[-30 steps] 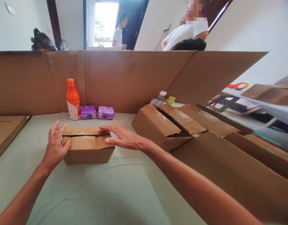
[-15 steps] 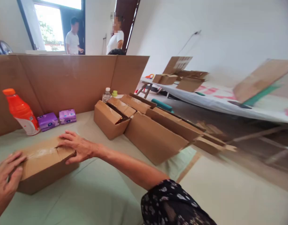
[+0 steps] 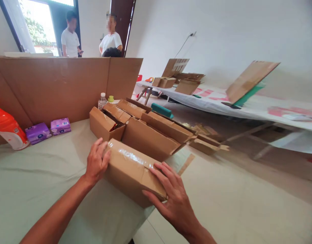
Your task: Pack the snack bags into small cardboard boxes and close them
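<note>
Between my two hands is a closed brown cardboard box (image 3: 130,176) with a strip of shiny clear tape along its top. My left hand (image 3: 97,161) grips its far left end, thumb near the top edge. At the near right end, my right hand (image 3: 171,193) spreads its fingers over the top with the thumb against the side. The box is close to the table's front right edge; whether it touches the cloth is hard to tell. Just behind it stand a small open carton (image 3: 102,123) and a larger open carton (image 3: 148,135).
An orange-capped bottle (image 3: 11,128) and two purple tissue packs (image 3: 38,133) sit at the left. A tall cardboard screen (image 3: 69,88) runs along the back. A clear bottle (image 3: 102,100) stands behind the cartons. Two people in white shirts stand near the doorway. Another table (image 3: 214,105) holds boxes.
Both hands have carried the taped box from the left side of the table to the right, turning it, so it is now in front of the open cartons. The view has swung rightward.
</note>
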Motion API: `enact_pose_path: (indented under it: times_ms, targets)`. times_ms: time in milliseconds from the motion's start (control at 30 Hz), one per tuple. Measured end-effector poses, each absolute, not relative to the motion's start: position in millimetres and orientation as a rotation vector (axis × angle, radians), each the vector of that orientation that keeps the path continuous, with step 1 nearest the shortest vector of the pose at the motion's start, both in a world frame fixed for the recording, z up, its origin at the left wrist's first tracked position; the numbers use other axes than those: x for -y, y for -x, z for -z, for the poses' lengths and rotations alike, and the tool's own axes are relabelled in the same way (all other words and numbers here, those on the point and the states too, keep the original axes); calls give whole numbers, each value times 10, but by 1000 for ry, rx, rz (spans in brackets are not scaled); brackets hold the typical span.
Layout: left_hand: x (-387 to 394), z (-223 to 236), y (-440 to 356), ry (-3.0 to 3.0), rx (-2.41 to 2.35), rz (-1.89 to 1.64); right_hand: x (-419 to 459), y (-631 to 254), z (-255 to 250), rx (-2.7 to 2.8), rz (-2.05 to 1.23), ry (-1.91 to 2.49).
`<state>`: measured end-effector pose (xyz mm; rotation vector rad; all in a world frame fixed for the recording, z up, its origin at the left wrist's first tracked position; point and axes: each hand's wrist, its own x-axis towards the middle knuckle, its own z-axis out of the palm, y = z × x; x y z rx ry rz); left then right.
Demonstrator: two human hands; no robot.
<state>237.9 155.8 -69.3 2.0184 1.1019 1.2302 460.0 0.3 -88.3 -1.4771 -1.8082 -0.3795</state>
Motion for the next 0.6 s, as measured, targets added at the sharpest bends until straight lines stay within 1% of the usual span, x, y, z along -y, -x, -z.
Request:
enact_pose_path:
  times_ms: [67,133,333,600]
  targets:
    - [-1646,800,-2689,-1885,-1196,-1284,-50,-4582,938,1694,497,1553]
    - [-1597,915,-2846,-1785,-1240,-1287,-161,-4546,970,1604,546,1592]
    - [-1292,1065,-2825,-1673,-1275,-1195,-336,-4536,908,1547,573,1605]
    - [-1137,1295,-3172,-1765,-1063,-951,-427,-4633,885,1517,601,1637]
